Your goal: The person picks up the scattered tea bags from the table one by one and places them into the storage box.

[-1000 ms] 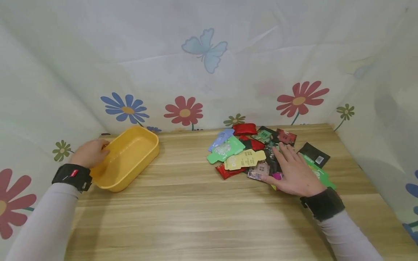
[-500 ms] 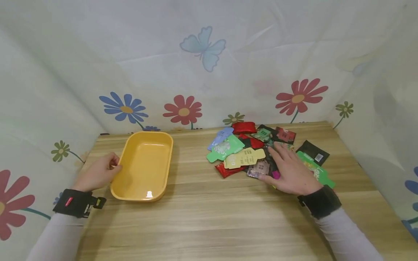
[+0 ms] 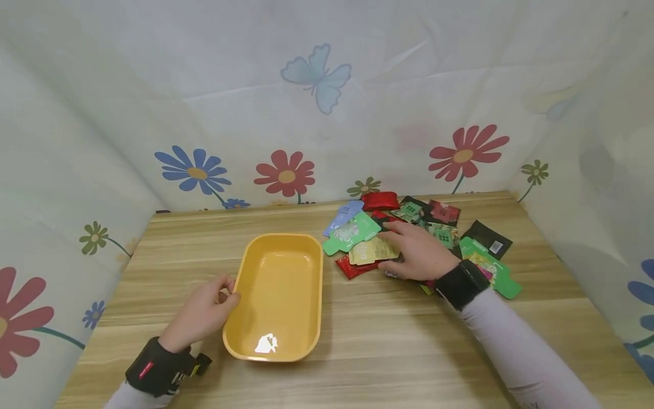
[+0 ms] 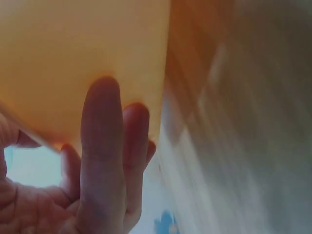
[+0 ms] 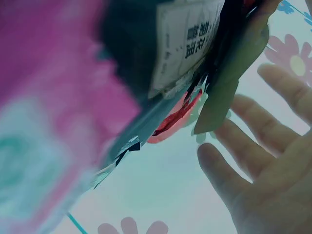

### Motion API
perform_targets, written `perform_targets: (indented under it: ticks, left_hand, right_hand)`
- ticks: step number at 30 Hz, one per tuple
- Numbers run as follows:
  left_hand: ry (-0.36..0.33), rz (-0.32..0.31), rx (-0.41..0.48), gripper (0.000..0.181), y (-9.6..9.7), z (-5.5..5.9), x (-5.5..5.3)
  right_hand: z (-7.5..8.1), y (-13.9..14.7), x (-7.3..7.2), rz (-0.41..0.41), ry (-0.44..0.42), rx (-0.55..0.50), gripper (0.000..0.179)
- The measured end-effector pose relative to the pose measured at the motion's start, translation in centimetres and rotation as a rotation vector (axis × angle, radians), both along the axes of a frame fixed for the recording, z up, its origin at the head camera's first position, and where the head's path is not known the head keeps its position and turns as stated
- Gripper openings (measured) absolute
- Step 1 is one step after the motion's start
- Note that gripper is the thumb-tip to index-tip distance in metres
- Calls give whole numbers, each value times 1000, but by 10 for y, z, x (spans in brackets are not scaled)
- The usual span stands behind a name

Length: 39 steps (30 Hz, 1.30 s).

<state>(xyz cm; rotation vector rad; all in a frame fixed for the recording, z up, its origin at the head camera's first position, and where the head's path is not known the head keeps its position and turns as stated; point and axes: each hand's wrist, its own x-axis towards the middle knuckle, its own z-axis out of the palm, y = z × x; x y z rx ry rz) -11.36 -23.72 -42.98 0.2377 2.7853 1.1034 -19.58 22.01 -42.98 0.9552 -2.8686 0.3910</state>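
My left hand pinches the left rim of a yellow plastic basin, thumb and fingers meeting at the edge. In the left wrist view, several fingers lie along the basin's outer wall. Over a pile of flat packets my right hand reaches from the right, fingers extended, partly covering a pale yellow packet. The right wrist view has its fingers spread beside a yellowish packet; contact is unclear. A magenta packet is blurred close to that camera.
Also in the pile are a green packet, a blue packet and red packets. Toward the right lie a black packet and another green packet. Floral cloth walls border the wooden table.
The basin has slid right and toward the front with my left hand, changing from tilted to level. My right hand has moved left over the packets, uncovering some on the right.
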Motion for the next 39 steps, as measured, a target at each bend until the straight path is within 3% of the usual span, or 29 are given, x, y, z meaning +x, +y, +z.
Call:
perform_targets:
  ticks: [6, 14, 22, 28, 33, 36, 39]
  left_hand:
    - [10, 2, 47, 9, 26, -10, 17]
    - [60, -3, 102, 12, 49, -23, 32]
    - [20, -20, 117, 13, 62, -30, 39]
    - [-17, -46, 136, 13, 65, -30, 43]
    - [-108, -86, 239, 57, 63, -30, 45]
    - [-153, -133, 336, 76, 62, -33, 44]
    - [-202, -177, 418, 79, 61, -35, 43]
  right_hand:
    - [1, -10, -19, -13, -111, 57, 62]
    - [-2, -12, -25, -10, -134, 41, 51]
    - [0, -8, -20, -32, -176, 50, 65]
    - [12, 2, -6, -74, -135, 19, 67]
    - [24, 4, 8, -98, -96, -102, 67]
    - [28, -8, 16, -33, -59, -166, 68]
    - [31, -29, 25, 59, -24, -209, 66]
